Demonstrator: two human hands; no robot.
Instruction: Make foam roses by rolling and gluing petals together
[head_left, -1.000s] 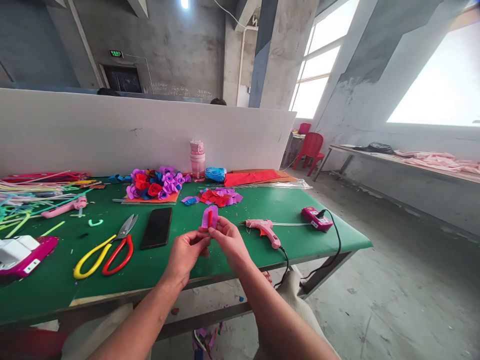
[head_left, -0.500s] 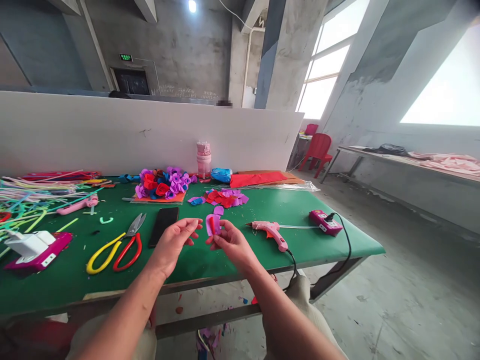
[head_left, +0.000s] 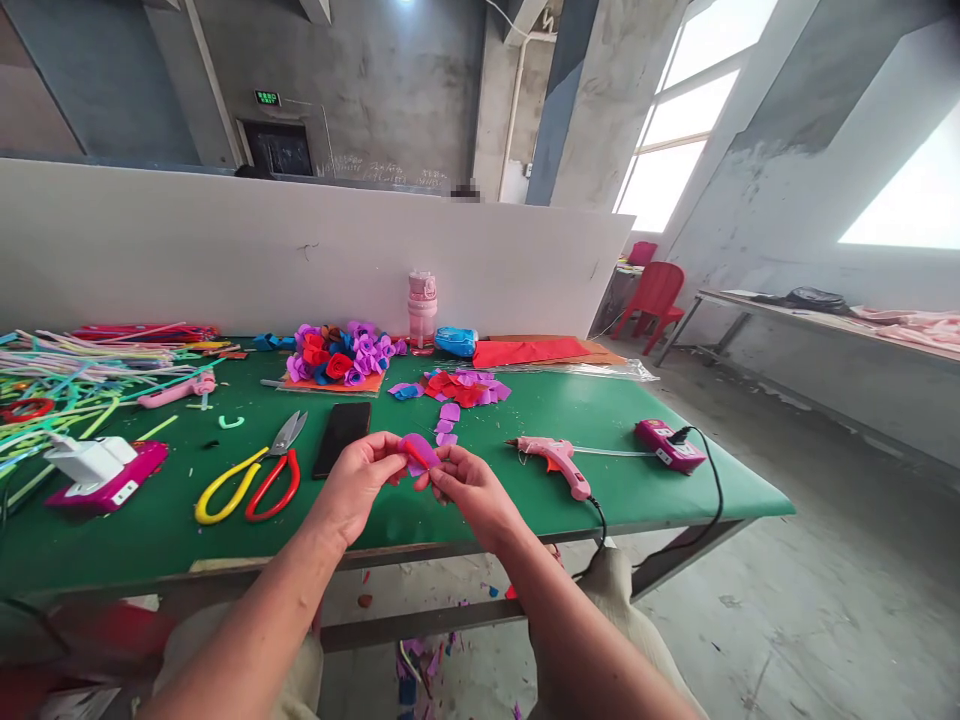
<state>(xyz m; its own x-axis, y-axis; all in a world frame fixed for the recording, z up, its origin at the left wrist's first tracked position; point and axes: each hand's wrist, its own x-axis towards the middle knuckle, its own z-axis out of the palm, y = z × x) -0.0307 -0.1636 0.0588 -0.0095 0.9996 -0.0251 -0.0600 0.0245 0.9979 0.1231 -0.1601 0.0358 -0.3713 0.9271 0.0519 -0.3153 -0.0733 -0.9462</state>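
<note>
A purple petal with a narrow red piece lying across it is pinched above the table's front part. My left hand grips its left side between thumb and fingers. On its right side, the fingertips of my right hand are closed on it too. Just beyond are loose purple petals, and behind those a pile of red and purple petals. Finished-looking flowers in red, purple and blue form a bunch at the back. A pink glue gun lies right of my right hand.
Left of my hands lie a black phone and scissors with yellow and red handles. Power strips sit at both sides, a cable hanging off the right front edge. Colourful sticks, a pink bottle and red sheets line the back.
My left hand has come rightward onto the petal, which is now gripped by both hands and tilted flatter. Another loose purple petal shows behind it. The whole view has shifted slightly.
</note>
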